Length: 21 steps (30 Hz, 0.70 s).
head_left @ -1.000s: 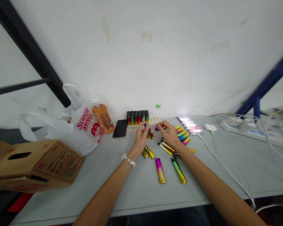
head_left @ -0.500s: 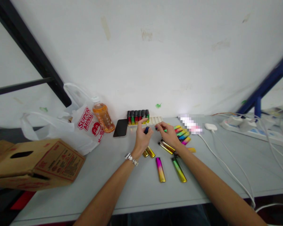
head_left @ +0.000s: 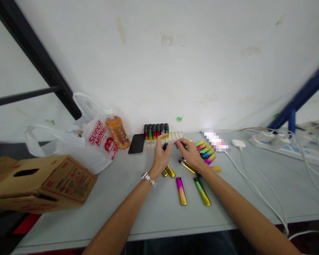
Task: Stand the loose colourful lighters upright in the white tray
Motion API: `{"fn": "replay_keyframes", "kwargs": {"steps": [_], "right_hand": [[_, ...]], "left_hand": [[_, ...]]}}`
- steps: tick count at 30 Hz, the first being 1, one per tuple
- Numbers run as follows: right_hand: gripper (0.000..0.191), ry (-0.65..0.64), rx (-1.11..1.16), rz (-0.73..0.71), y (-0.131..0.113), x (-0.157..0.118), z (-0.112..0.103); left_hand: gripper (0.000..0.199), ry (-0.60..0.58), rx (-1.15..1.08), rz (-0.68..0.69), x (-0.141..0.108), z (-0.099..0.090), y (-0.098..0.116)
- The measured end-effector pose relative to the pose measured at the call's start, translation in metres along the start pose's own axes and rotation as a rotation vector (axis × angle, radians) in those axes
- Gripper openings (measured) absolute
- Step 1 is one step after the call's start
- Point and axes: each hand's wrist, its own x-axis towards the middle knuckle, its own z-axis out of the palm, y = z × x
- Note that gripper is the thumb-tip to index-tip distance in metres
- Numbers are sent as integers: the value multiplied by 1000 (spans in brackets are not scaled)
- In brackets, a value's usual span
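Observation:
My left hand (head_left: pixel 160 154) is closed around a dark blue lighter (head_left: pixel 165 146), most of it hidden in the fist, with the index finger stretched upward. Just to its right, my right hand (head_left: pixel 190 153) is pinched, its fingertips pointing at the lighter; whatever lies between them is too small to make out. Gold metallic cases (head_left: pixel 171 171) lie beneath the left wrist. A pink-to-gold case (head_left: pixel 181 191) and a green-to-gold case (head_left: pixel 202 192) rest nearer the table's front. Under the right hand is another gold case (head_left: pixel 188 165), beside several colourful ones (head_left: pixel 207 154).
Against the wall stands a white tray (head_left: pixel 178 135) with rows of black-topped lighters (head_left: pixel 156 131). To its left are a black phone (head_left: pixel 136 144), an orange drink bottle (head_left: pixel 118 131), a plastic bag (head_left: pixel 97 141) and a cardboard box (head_left: pixel 61 180). White cables (head_left: pixel 251 187) and a power strip (head_left: pixel 289 147) occupy the right.
A dark bit seen at my right fingertips is no longer visible there. Both hands otherwise keep nearly the same place, and the lighter stays in my left hand.

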Motion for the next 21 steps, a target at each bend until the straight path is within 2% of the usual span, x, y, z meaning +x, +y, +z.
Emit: {"fn": "replay_keyframes", "kwargs": {"steps": [4,8,11,16,18,21], "right_hand": [[24,-66,106,-89,-6,-2,-1],[28,-242,239,-176,-13,-1,-1],[26,-319,315,-123,-19,0,-2],[33,-456,521,60,-28,-2,-3],[33,-461,543,89,-26,-1,-2],[32,-309,463,77,-18,6,-1]], "left_hand": [[54,-105,-185,-85,-3,-4,4],[67,-162,-332,-205,-2,-7,0],[77,-190,-342,-274,1,-8,-5],[87,-324,-336,-292,4,-7,-6],[89,-341,-302,-296,5,-8,-7],[75,-201,-87,-169,10,-16,-7]]}}
